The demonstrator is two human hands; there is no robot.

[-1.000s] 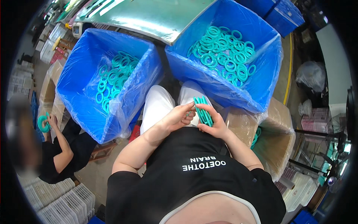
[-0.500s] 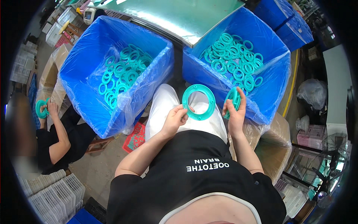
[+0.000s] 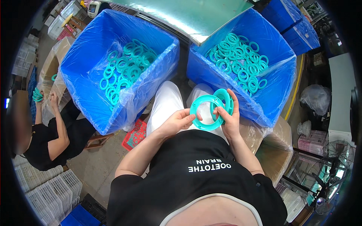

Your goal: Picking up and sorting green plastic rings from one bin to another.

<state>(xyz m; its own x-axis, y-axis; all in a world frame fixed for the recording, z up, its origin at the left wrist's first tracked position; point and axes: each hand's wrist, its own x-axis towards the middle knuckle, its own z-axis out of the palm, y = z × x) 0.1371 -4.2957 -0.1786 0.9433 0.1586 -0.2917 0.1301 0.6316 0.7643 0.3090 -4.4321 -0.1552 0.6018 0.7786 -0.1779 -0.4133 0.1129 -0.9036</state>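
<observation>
Over my lap, my left hand (image 3: 180, 121) pinches the left edge of a flat turquoise plastic ring (image 3: 206, 127) with small holes around its rim. My right hand (image 3: 230, 119) is closed around more turquoise rings (image 3: 221, 92), stacked and tilted, how many I cannot tell. The left hand's ring overlaps the front of that stack, and the right fingertips lie at its right edge. Beyond my knees stand two blue bins lined with clear plastic. Loose turquoise rings (image 3: 130, 71) lie in the left bin (image 3: 156, 77), and similar rings (image 3: 241, 56) in the right bin (image 3: 241, 103).
A green-topped table (image 3: 181, 17) reaches between the bins at the back. On the floor by my left leg sits a red tray (image 3: 136, 133) of small pieces. A co-worker (image 3: 52, 139) at left handles turquoise rings. Cardboard boxes (image 3: 277, 147) and a fan (image 3: 332, 165) stand at right.
My left hand and its ring have moved right, up against the rings in my right hand. My right hand has come slightly left. The co-worker's hands have shifted up a little.
</observation>
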